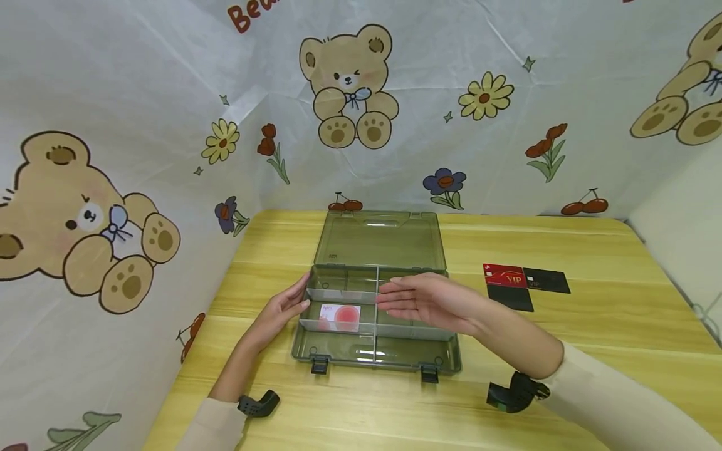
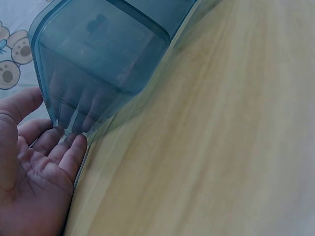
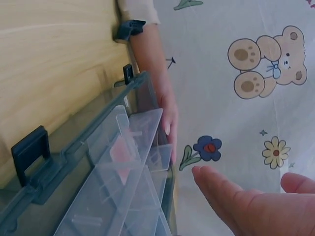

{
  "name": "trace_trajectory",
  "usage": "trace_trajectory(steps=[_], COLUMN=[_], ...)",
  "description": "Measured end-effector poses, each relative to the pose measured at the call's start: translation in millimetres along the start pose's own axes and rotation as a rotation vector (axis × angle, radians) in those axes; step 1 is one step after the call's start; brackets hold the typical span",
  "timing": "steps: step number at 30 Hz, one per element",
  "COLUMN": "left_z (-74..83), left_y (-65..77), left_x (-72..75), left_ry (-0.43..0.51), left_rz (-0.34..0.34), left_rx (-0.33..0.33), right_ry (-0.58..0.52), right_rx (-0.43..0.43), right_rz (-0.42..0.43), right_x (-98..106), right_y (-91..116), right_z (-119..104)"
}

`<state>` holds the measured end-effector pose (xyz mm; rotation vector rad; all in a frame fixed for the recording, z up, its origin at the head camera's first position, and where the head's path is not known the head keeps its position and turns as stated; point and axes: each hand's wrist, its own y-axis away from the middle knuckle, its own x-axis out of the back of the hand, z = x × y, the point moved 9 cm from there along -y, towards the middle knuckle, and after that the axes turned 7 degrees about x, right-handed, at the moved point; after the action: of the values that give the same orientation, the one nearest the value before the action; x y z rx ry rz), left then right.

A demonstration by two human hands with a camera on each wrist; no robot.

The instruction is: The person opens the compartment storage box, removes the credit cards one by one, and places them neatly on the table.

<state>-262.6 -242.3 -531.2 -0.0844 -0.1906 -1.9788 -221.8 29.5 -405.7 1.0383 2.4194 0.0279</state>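
A dark translucent divided box point(image 1: 338, 362) lies on the table, its lid point(image 1: 378, 238) swung back behind it. Inside the middle left compartment is a white card with a pink-red circle point(image 1: 345, 317). My left hand point(image 1: 279, 316) rests against the box's left side; in the left wrist view its fingertips point(image 2: 78, 142) touch the outer wall near a corner. Over the right compartments, my right hand point(image 1: 425, 300) is held flat with straight fingers, holding nothing. The right wrist view shows the clear dividers point(image 3: 133, 162) standing in the box beside that hand.
Right of the box lie a red VIP card point(image 1: 504, 275), a black VIP card point(image 1: 547, 280) and another dark card point(image 1: 510, 298), edges close together. Two black latches point(image 1: 319, 366) hang at the box's front edge. A bear-print cloth point(image 1: 417, 163) rises behind the wooden table point(image 1: 389, 413).
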Motion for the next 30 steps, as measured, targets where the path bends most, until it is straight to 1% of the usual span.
trace_trajectory(steps=[4, 8, 13, 20, 26, 30], left_z=[0.0, 0.0, -0.5, 0.8, -0.2, -1.2], left_y=[0.1, 2.0, 1.0, -1.7, -1.9, -1.6], left_x=[1.3, 1.3, 1.5, 1.1, 1.9, 2.1], left_ry=[0.001, 0.006, -0.014, -0.012, -0.008, -0.008], left_rz=[0.004, 0.002, 0.009, 0.012, 0.015, 0.015], left_rx=[0.004, -0.001, 0.0, 0.017, 0.012, 0.01], right_ry=[-0.043, -0.094, -0.15, -0.171, -0.2, -0.201], right_rx=[-0.031, -0.081, -0.134, -0.176, -0.2, -0.221], right_rz=[0.021, 0.056, 0.073, 0.125, 0.171, 0.198], right_x=[-5, -6, -6, -5, -10, -15], right_y=[-11, -23, -38, -50, -57, -62], right_z=[7, 15, 24, 32, 40, 46])
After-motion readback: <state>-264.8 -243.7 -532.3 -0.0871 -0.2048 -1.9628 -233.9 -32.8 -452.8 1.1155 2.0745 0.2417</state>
